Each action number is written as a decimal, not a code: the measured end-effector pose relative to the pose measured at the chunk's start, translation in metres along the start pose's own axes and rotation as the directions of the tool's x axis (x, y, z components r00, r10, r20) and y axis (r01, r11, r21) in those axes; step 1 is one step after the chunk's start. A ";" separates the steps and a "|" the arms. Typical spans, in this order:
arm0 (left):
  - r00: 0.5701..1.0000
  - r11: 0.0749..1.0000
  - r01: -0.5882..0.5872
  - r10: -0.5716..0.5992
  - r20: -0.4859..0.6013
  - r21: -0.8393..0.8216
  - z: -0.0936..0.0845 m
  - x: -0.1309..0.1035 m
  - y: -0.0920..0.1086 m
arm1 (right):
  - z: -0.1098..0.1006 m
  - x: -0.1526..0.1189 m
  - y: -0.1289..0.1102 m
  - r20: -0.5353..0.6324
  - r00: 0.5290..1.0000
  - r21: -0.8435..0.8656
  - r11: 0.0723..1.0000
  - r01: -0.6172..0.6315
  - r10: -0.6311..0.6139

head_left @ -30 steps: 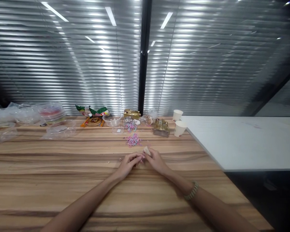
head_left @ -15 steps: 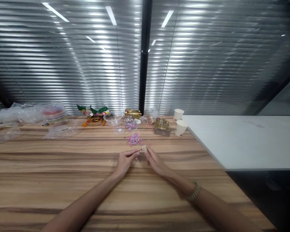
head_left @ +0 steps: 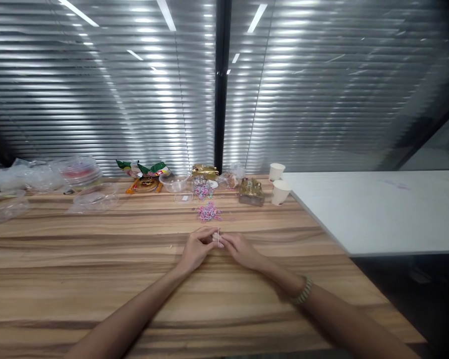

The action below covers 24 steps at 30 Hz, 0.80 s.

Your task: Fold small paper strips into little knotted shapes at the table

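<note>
My left hand [head_left: 197, 248] has thumb and forefinger spread, with a thin pale rubber band [head_left: 218, 237] stretched between their tips. Just behind the band shows a small cream-coloured piece [head_left: 215, 236], too small for me to name. The fingertips of my right hand [head_left: 243, 251] close on this piece from the right, partly hiding it. Both hands meet a little above the wooden table [head_left: 164, 309]. Beyond them lies a loose pile of small pink, blue and white rubber bands [head_left: 208, 212].
Behind the pile stand a bag of more bands [head_left: 202, 189], a clear plastic bowl [head_left: 174, 183], green snack packets [head_left: 149, 170] and a gold-wrapped pack [head_left: 251, 192]. Two paper cups [head_left: 280, 192] are at the right. Stacked plastic lids [head_left: 80, 172] stand far left. A white table [head_left: 377, 214] adjoins.
The cream piece has moved left and down, between my left thumb and forefinger. Those fingers have opened apart, stretching the band upright. My right hand has followed leftward, its fingers now lying flatter.
</note>
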<state>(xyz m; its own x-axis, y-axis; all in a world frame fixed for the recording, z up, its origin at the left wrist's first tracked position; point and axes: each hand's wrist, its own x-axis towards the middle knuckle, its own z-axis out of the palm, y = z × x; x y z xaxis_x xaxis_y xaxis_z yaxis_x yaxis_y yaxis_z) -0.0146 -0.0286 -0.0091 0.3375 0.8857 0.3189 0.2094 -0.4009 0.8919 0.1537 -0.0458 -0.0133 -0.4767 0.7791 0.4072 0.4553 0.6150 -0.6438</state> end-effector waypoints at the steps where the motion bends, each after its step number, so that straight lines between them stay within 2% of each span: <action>1: 1.000 1.000 -0.005 0.005 0.008 0.017 -0.001 0.000 0.001 | 0.000 0.000 -0.001 -0.001 1.000 -0.019 1.000 0.004 -0.004; 6: 0.998 0.995 -0.021 0.015 0.062 0.098 -0.002 0.003 0.007 | -0.002 0.000 -0.004 -0.074 0.997 0.015 0.999 -0.033 0.034; 9: 0.993 0.979 -0.044 0.020 0.119 0.200 0.000 0.002 0.015 | -0.003 0.001 -0.001 -0.099 0.991 0.127 0.989 -0.077 0.090; 11: 0.994 0.961 -0.062 0.035 0.106 0.268 0.001 0.001 0.020 | -0.003 0.002 0.004 -0.095 0.984 0.256 0.959 -0.122 0.150; 14: 0.983 0.933 -0.180 0.161 0.087 0.311 0.001 -0.001 0.025 | 0.000 0.004 0.013 -0.046 0.955 0.521 0.822 -0.228 0.294; 16: 0.946 0.910 -0.321 0.294 0.135 0.263 0.000 -0.003 0.028 | 0.003 0.006 0.018 0.002 0.940 0.655 0.710 -0.260 0.342; 18: 0.912 0.902 -0.392 0.356 0.206 0.178 -0.001 -0.004 0.030 | 0.005 0.006 0.020 0.027 0.941 0.705 0.661 -0.257 0.336; 20: 0.929 0.940 -0.320 0.287 0.235 0.116 -0.003 -0.004 0.032 | 0.004 0.006 0.018 0.028 0.951 0.690 0.682 -0.242 0.309; 22: 0.960 0.987 -0.152 0.135 0.244 0.050 -0.004 -0.003 0.032 | 0.002 0.004 0.013 0.006 0.959 0.611 0.758 -0.227 0.282; 24: 0.957 0.998 0.032 -0.012 0.289 -0.062 -0.004 0.000 0.028 | -0.001 0.003 0.006 -0.030 0.971 0.469 0.861 -0.194 0.236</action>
<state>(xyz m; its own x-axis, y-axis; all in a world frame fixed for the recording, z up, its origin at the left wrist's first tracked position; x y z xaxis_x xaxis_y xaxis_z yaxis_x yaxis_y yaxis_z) -0.0124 -0.0389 0.0177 0.5858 0.7851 0.2014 0.1627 -0.3574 0.9197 0.1559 -0.0396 -0.0158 -0.3331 0.9054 0.2633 0.1320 0.3212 -0.9377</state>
